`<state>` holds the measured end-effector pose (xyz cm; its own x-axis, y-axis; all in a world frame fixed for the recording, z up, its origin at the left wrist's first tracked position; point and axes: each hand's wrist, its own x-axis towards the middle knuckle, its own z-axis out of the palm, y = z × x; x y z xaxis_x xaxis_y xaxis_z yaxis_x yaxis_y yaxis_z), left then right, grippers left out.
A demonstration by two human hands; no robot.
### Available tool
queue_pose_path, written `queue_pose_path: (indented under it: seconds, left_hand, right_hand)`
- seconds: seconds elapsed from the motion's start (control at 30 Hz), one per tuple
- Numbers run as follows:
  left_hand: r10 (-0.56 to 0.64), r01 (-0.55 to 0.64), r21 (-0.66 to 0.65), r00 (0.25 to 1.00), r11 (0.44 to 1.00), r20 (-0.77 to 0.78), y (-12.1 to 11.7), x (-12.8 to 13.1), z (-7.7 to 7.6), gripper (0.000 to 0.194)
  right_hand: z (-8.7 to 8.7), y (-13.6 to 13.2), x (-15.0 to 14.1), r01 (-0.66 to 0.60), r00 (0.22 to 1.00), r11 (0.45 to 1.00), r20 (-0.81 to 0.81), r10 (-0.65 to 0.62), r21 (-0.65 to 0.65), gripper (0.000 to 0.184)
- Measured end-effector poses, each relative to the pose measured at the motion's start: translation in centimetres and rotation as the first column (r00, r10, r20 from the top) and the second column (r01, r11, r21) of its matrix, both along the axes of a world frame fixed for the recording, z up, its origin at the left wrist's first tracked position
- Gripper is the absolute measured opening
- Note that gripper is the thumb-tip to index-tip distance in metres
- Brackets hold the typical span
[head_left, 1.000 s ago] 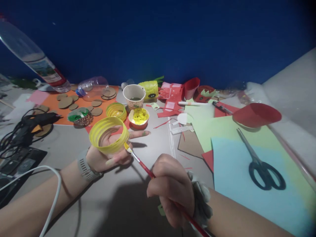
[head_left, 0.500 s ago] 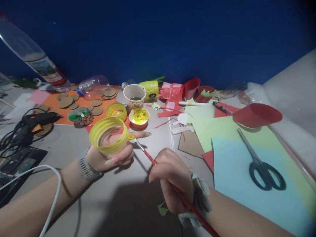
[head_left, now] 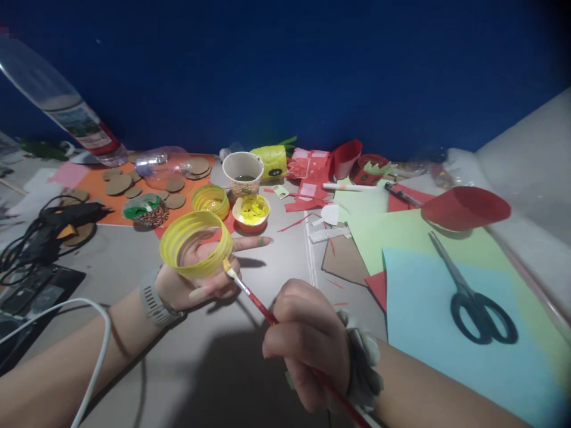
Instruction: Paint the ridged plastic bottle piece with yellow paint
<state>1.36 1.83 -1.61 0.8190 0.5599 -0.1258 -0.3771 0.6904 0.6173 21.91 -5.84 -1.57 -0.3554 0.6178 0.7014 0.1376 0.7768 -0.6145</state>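
My left hand (head_left: 209, 279) holds a clear plastic ring, cut from a bottle and streaked with yellow paint (head_left: 196, 244), its index finger stretched out to the right. Pinched in my right hand (head_left: 307, 339) is a red-handled paintbrush (head_left: 257, 304). The yellow-coated bristles touch the ring's lower right side. Just beyond my left hand is a small cup bottom with yellow paint (head_left: 252, 213). Beside it lies a second yellow-painted ring (head_left: 210, 202). A paper cup (head_left: 243, 172) with dark liquid stands behind them.
Scissors (head_left: 475, 303) lie on blue paper (head_left: 419, 297) at the right. Red paper scraps (head_left: 307, 202) and a yellow painted bottle piece (head_left: 270, 161) sit at the back. Cardboard discs (head_left: 119, 184), a green paint cup (head_left: 146, 211) and a black glue gun (head_left: 75, 214) are on the left.
The brush tip has moved down and slightly left along the ring's side, my right hand lowering with it. My left hand and the ring have barely moved. The clear bottle behind has turned.
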Motion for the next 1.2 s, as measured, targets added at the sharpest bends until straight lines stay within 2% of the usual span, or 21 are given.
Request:
queue_pose_path:
  seconds: [0.07,0.17,0.27,0.33,0.4,0.57,0.63,0.7,0.8,0.9,0.97,1.07,1.13,1.17,1.2]
  left_hand:
    - [0.013,-0.013,0.0,1.0,1.0,-0.002,0.0,0.1,0.1,0.054]
    - [-0.012,0.012,0.013,1.0,1.0,0.003,0.0,0.1,0.2,0.051]
    - [-0.027,0.027,0.045,0.999,0.999,0.017,0.0,0.1,0.0,0.047]
    - [-0.028,0.027,0.06,0.999,0.998,0.021,0.0,0.1,0.0,0.044]
    - [-0.02,0.019,0.046,1.0,0.999,0.011,-0.1,0.1,0.0,0.045]
    - [-0.024,0.024,0.017,1.0,1.0,-0.001,0.0,0.0,0.1,0.05]
    - [-0.016,0.016,0.001,1.0,1.0,-0.005,0.1,0.0,0.0,0.049]
    - [-0.007,0.007,-0.023,1.0,1.0,-0.007,0.1,0.0,-0.1,0.049]
    - [-0.01,0.011,-0.024,1.0,1.0,0.022,0.1,-0.1,-0.3,0.049]
    - [-0.014,0.014,0.005,0.998,1.0,0.056,0.0,-0.2,-0.6,0.047]
    - [-0.019,0.018,0.022,0.998,1.0,0.06,0.0,-0.2,-0.8,0.047]
    - [-0.059,0.056,0.049,0.997,0.997,0.059,0.2,-0.1,-0.9,0.046]
    - [-0.132,0.127,0.059,0.988,0.99,0.085,0.3,-0.1,-0.9,0.046]
    - [-0.14,0.135,0.061,0.986,0.989,0.085,0.3,-0.1,-0.9,0.048]
    - [-0.08,0.079,0.04,0.996,0.996,0.043,0.3,-0.2,-0.9,0.048]
  right_hand:
    - [0.0,0.2,0.0,0.039,0.998,0.996,-0.047,-0.036,0.075,0.026]
    - [0.0,0.5,0.0,0.123,0.992,0.988,-0.048,-0.119,0.095,0.012]
    - [0.1,0.6,-0.1,0.196,0.98,0.979,0.013,-0.197,0.058,0.024]
    - [0.0,0.6,-0.2,0.21,0.977,0.976,0.022,-0.212,0.053,0.026]
    - [-0.2,0.6,-0.3,0.191,0.981,0.98,0.019,-0.192,0.053,0.022]
    - [-0.4,0.3,-0.2,0.05,0.999,0.998,0.003,-0.05,0.038,0.009]
    - [-0.3,0.3,-0.1,0.015,0.999,0.999,-0.029,-0.014,0.041,0.017]
    - [-0.1,0.3,-0.1,0.018,0.996,0.998,-0.088,-0.013,0.061,0.029]
    - [0.1,0.4,-0.1,0.094,0.991,0.995,-0.101,-0.089,0.044,0.014]
    - [0.2,0.5,-0.1,0.166,0.985,0.986,-0.052,-0.166,0.0,0.026]
    - [0.2,0.5,-0.2,0.184,0.982,0.983,-0.046,-0.183,0.003,0.027]
    - [0.0,0.5,-0.3,0.149,0.989,0.989,-0.022,-0.149,0.003,0.019]
    - [-0.2,0.6,-0.2,0.085,0.996,0.996,-0.016,-0.084,0.017,0.011]
    - [-0.2,0.7,-0.1,0.053,0.999,0.998,-0.015,-0.052,0.032,0.008]
    - [-0.3,0.9,0.0,0.031,0.999,0.998,-0.014,-0.03,0.05,0.008]
